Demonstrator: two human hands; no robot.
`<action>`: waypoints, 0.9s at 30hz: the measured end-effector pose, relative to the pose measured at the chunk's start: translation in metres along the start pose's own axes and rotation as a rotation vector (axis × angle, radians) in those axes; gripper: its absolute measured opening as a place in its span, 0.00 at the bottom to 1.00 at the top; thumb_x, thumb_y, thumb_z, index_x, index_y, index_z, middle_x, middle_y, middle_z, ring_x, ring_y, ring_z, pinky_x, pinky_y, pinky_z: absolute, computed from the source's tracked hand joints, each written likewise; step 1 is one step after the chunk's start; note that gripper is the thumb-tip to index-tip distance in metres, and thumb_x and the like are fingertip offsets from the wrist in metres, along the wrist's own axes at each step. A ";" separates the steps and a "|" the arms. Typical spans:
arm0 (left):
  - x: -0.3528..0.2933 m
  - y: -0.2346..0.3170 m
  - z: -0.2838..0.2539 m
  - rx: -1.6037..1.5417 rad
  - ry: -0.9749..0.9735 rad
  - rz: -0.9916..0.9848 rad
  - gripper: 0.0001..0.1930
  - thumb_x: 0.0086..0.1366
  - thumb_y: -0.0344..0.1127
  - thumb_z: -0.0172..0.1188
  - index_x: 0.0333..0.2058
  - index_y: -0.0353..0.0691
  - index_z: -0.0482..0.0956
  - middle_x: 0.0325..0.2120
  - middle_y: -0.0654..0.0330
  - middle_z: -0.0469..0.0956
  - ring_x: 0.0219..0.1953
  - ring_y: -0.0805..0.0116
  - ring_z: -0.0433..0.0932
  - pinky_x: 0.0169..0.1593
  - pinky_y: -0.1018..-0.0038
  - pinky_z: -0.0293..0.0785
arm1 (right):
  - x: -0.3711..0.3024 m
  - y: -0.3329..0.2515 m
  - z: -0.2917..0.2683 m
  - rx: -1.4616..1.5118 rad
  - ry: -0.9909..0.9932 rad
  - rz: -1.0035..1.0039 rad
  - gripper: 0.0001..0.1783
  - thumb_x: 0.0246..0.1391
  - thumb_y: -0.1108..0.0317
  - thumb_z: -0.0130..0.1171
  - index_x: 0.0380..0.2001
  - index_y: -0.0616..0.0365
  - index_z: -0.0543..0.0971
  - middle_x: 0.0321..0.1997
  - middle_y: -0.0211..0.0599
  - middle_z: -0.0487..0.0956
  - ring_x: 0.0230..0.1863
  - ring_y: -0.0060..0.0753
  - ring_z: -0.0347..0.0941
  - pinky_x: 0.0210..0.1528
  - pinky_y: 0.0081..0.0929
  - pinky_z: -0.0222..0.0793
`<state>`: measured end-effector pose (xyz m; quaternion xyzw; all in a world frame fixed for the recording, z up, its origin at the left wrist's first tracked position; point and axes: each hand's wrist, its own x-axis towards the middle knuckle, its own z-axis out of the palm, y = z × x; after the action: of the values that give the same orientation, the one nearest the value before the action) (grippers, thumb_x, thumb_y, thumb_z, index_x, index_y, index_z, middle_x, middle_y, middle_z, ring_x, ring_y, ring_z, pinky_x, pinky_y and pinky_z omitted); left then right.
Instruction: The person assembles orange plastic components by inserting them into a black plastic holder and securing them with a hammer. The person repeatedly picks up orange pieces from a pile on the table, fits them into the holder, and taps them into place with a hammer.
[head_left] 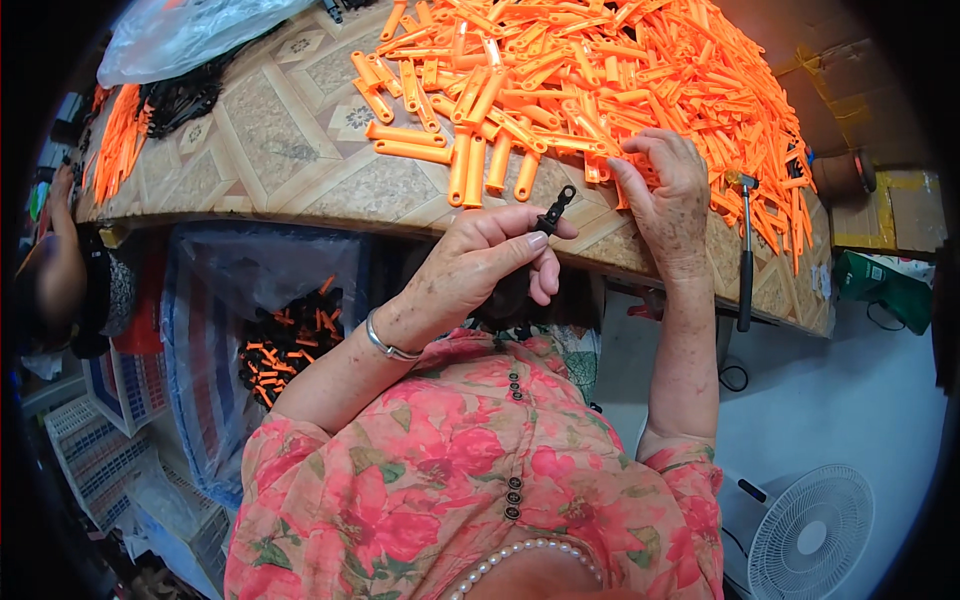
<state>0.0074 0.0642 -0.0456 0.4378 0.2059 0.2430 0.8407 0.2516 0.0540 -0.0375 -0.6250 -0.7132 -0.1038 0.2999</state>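
My left hand (490, 255) is closed on a small black plastic part (556, 208) with round holes along it. The part points up and away from the thumb and fingertips, over the table's near edge. My right hand (668, 195) is raised at the near side of a heap of orange plastic handles (620, 75). Its thumb and fingers are curved and apart, with orange handles right behind the fingertips; whether they touch one cannot be told. Several orange handles (475, 170) lie loose, side by side, just beyond my left hand.
A hammer (746, 250) overhangs the table's (290, 130) near edge on the right. Below left, a lined bag (200, 330) holds black and orange parts (285, 350). More orange strips (120, 145) lie far left near another person's arm (62, 240). A white fan (812, 535) stands lower right.
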 end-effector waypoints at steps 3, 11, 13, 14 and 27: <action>0.002 -0.002 0.000 0.006 -0.006 -0.001 0.16 0.72 0.36 0.48 0.50 0.31 0.74 0.25 0.62 0.77 0.27 0.77 0.76 0.35 0.82 0.72 | -0.005 0.002 -0.003 -0.006 0.020 0.056 0.12 0.46 0.66 0.68 0.32 0.56 0.78 0.37 0.35 0.78 0.42 0.38 0.73 0.46 0.34 0.65; 0.004 -0.003 0.000 -0.011 -0.013 -0.004 0.15 0.72 0.36 0.48 0.50 0.31 0.74 0.24 0.62 0.77 0.27 0.76 0.76 0.35 0.81 0.71 | -0.011 0.012 -0.008 0.163 0.049 0.314 0.10 0.47 0.71 0.67 0.30 0.57 0.75 0.36 0.37 0.78 0.40 0.38 0.75 0.43 0.32 0.69; 0.004 -0.004 0.000 -0.015 0.000 -0.001 0.16 0.72 0.36 0.48 0.50 0.31 0.74 0.24 0.62 0.77 0.27 0.77 0.76 0.35 0.81 0.71 | -0.008 0.002 -0.012 0.220 0.106 0.233 0.08 0.47 0.75 0.63 0.31 0.58 0.74 0.40 0.38 0.79 0.43 0.36 0.75 0.46 0.30 0.71; 0.004 -0.004 -0.001 -0.018 0.006 0.000 0.16 0.72 0.36 0.48 0.50 0.31 0.74 0.24 0.62 0.77 0.27 0.77 0.75 0.35 0.81 0.71 | -0.009 -0.003 -0.014 0.249 0.134 0.193 0.08 0.48 0.77 0.62 0.31 0.59 0.73 0.41 0.38 0.79 0.44 0.35 0.76 0.47 0.29 0.71; 0.007 -0.010 0.003 0.030 0.074 0.075 0.22 0.71 0.35 0.50 0.60 0.32 0.64 0.25 0.58 0.77 0.27 0.73 0.77 0.36 0.79 0.75 | -0.049 -0.043 -0.052 0.734 -0.229 0.329 0.05 0.47 0.77 0.58 0.31 0.61 0.75 0.31 0.29 0.77 0.31 0.19 0.73 0.35 0.20 0.69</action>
<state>0.0176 0.0611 -0.0534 0.4484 0.2239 0.2874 0.8162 0.2279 -0.0228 -0.0136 -0.5897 -0.6222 0.2769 0.4341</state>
